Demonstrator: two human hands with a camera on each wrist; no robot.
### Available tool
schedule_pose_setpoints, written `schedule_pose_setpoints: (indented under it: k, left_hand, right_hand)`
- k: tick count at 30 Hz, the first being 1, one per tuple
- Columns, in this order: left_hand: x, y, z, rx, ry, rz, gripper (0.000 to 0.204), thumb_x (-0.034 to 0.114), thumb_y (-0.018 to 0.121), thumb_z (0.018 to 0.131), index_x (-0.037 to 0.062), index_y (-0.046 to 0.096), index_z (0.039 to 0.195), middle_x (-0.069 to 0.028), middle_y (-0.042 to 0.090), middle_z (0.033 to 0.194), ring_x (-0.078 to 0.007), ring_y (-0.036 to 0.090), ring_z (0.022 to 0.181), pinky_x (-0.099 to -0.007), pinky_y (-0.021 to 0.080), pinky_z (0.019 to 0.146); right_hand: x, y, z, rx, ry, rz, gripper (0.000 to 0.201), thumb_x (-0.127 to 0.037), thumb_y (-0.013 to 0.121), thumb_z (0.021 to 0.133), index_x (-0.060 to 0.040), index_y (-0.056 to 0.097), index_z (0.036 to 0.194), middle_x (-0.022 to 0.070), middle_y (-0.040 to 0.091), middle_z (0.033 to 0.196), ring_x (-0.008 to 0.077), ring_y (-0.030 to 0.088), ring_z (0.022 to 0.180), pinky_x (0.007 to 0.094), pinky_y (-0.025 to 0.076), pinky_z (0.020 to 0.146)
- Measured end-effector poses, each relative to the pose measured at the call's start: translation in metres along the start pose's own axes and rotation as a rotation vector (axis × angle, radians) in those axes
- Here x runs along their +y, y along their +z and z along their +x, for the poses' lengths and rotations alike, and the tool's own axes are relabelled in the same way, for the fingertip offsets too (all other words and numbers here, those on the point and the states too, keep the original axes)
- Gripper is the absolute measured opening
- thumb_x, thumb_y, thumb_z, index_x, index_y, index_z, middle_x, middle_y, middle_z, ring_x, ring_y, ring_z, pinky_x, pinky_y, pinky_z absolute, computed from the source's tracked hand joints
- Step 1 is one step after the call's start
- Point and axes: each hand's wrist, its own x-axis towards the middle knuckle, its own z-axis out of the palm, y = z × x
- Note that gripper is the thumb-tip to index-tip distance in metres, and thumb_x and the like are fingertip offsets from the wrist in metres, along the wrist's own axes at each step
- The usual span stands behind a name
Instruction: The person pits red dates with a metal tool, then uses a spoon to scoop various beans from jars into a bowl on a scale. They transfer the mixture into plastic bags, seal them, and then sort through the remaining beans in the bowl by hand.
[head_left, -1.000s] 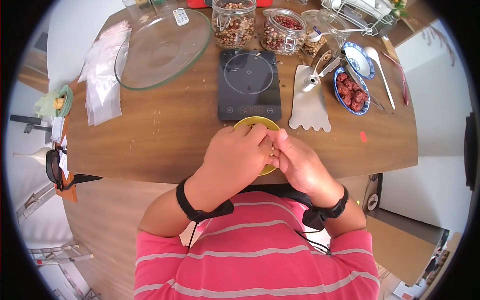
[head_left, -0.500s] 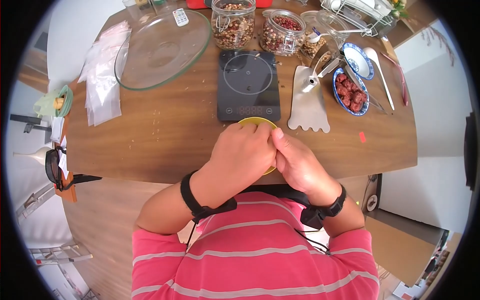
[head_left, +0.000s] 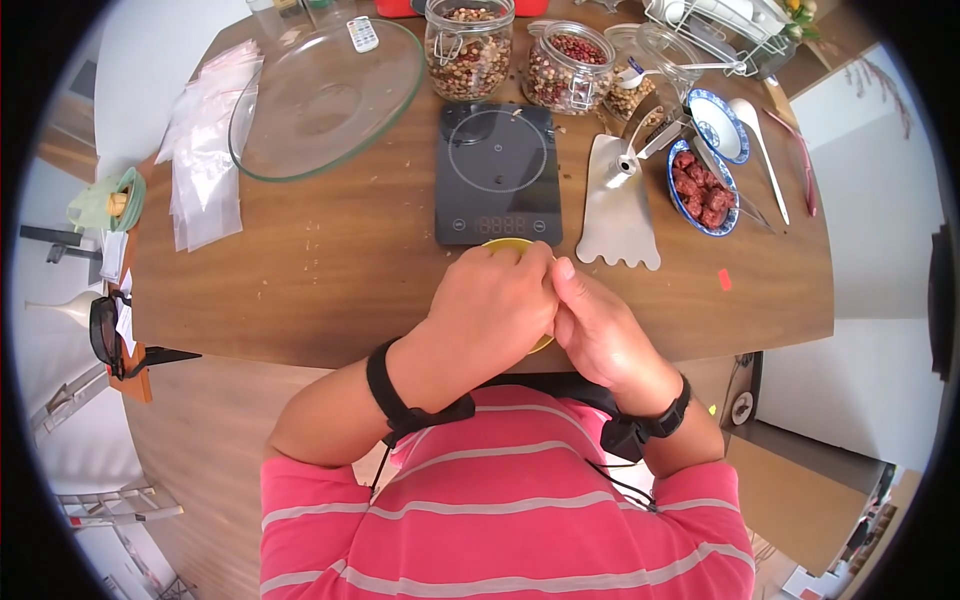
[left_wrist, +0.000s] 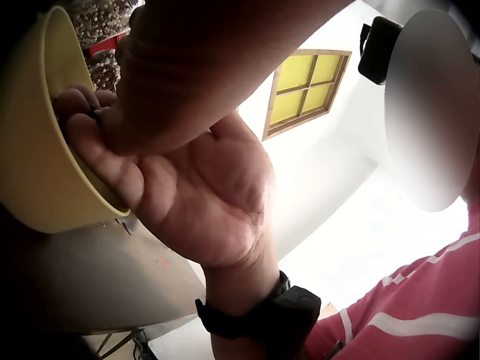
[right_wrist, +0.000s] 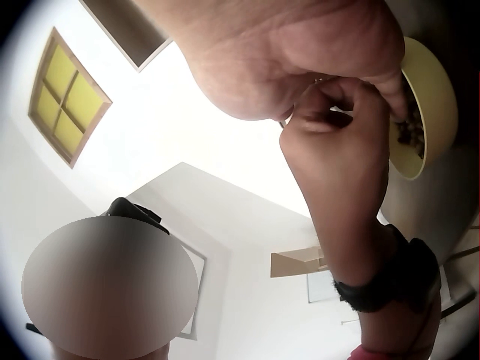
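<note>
A yellow bowl [head_left: 508, 242] sits under both hands at the table's near side, mostly covered by them in the head view. Beans [right_wrist: 409, 131] show inside it in the right wrist view. My left hand [head_left: 492, 305] lies over the bowl, back up, with its fingers bent against my right hand [head_left: 603, 325]. That right hand is cupped, thumb up, palm turned toward the left; its fingers [left_wrist: 90, 139] reach over the rim in the left wrist view. A few pale specks show between the hands in the right wrist view. What the left fingertips hold, I cannot tell.
A black kitchen scale [head_left: 498, 175] stands just beyond the bowl, a scalloped metal scraper [head_left: 618, 210] to its right. Jars of mixed beans [head_left: 468, 60] line the back. A blue-and-white bowl [head_left: 703, 190] holds dark red pieces. Left are a glass dish [head_left: 330, 110] and plastic bags [head_left: 208, 190].
The left hand has shifted slightly right and rolled over, covering more of the bowl. Pale beans seen in the right hand a second ago are now hidden. The right hand has barely moved.
</note>
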Motion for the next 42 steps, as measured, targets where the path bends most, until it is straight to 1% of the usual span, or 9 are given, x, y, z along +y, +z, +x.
schedule_pose_setpoints:
  k: [6,11,15,18,20,23,26,35,42]
  left_hand:
    - [-0.007,-0.018,-0.005,-0.005,-0.131,-0.102,0.011,0.016,0.074,0.074,0.0104,0.069,0.083,-0.0029,0.061,0.087,-0.0233,0.064,0.069,-0.0380,0.048,0.058]
    - [-0.014,-0.016,-0.029,0.097,-0.265,-0.280,0.011,0.013,0.078,0.078,0.0118,0.071,0.087,-0.0018,0.064,0.088,-0.0260,0.065,0.069,-0.0370,0.052,0.058]
    - [-0.021,-0.017,-0.054,0.058,-0.339,-0.326,0.014,0.012,0.077,0.081,0.0119,0.072,0.094,-0.0036,0.065,0.089,-0.0258,0.065,0.068,-0.0363,0.052,0.059]
    - [-0.019,-0.013,-0.071,0.126,-0.515,-0.380,0.020,0.011,0.075,0.087,0.0087,0.068,0.105,-0.0046,0.065,0.088,-0.0202,0.065,0.067,-0.0337,0.052,0.060]
    - [-0.018,-0.006,-0.084,0.118,-0.808,-0.524,0.031,0.011,0.071,0.093,0.0041,0.061,0.121,-0.0061,0.067,0.093,-0.0143,0.065,0.069,-0.0313,0.051,0.063]
    - [-0.016,-0.007,-0.084,0.059,-0.932,-0.765,0.045,0.020,0.072,0.093,0.0022,0.056,0.130,-0.0127,0.069,0.109,-0.0199,0.066,0.067,-0.0356,0.054,0.068]
    - [-0.020,-0.012,-0.082,0.015,-0.883,-0.845,0.052,0.020,0.070,0.094,0.0019,0.051,0.139,-0.0143,0.068,0.124,-0.0195,0.068,0.068,-0.0342,0.055,0.071]
    - [-0.040,-0.010,-0.086,-0.140,-0.875,-1.115,0.054,0.013,0.070,0.095,-0.0002,0.050,0.143,-0.0103,0.065,0.131,-0.0092,0.066,0.076,-0.0267,0.054,0.071]
    - [-0.040,-0.002,-0.092,-0.060,-0.851,-1.121,0.052,0.020,0.073,0.092,0.0015,0.056,0.138,-0.0101,0.071,0.124,-0.0134,0.067,0.071,-0.0297,0.055,0.071]
  right_hand:
    - [-0.008,-0.011,0.002,-0.037,-0.011,0.031,0.047,-0.030,0.041,0.114,0.0066,0.050,0.142,0.0133,0.062,0.133,0.0204,0.060,0.125,0.0368,0.049,0.108]
    - [-0.020,-0.003,0.007,0.024,0.084,-0.326,0.038,0.009,0.047,0.100,0.0088,0.054,0.137,0.0101,0.064,0.125,0.0169,0.064,0.112,0.0303,0.052,0.100]
    - [-0.016,-0.015,0.010,-0.012,0.096,-0.401,0.039,0.013,0.048,0.096,0.0077,0.057,0.133,0.0110,0.065,0.125,0.0164,0.064,0.108,0.0300,0.053,0.097]
    - [-0.031,-0.006,0.012,0.001,0.124,-0.637,0.037,0.015,0.049,0.096,0.0037,0.062,0.130,0.0099,0.069,0.119,0.0177,0.068,0.106,0.0299,0.055,0.097]
    - [-0.038,0.006,0.011,0.098,0.081,-1.045,0.032,0.013,0.049,0.094,0.0050,0.067,0.119,0.0116,0.072,0.102,0.0197,0.069,0.090,0.0324,0.058,0.086]
    - [-0.033,0.008,0.013,0.141,-0.099,-1.215,0.029,0.012,0.049,0.095,0.0040,0.069,0.115,0.0123,0.072,0.093,0.0215,0.071,0.087,0.0334,0.058,0.082]
    - [-0.035,0.008,0.016,0.107,0.008,-1.071,0.031,0.012,0.048,0.098,0.0035,0.066,0.121,0.0083,0.072,0.106,0.0151,0.070,0.099,0.0293,0.056,0.091]
    - [-0.026,-0.010,0.022,0.070,0.052,-0.593,0.030,0.010,0.050,0.099,0.0045,0.064,0.125,0.0070,0.071,0.111,0.0175,0.067,0.111,0.0315,0.054,0.096]
    - [-0.028,0.012,0.017,0.108,0.011,-1.160,0.032,0.014,0.056,0.095,0.0027,0.066,0.123,0.0108,0.074,0.105,0.0192,0.072,0.100,0.0316,0.057,0.089]
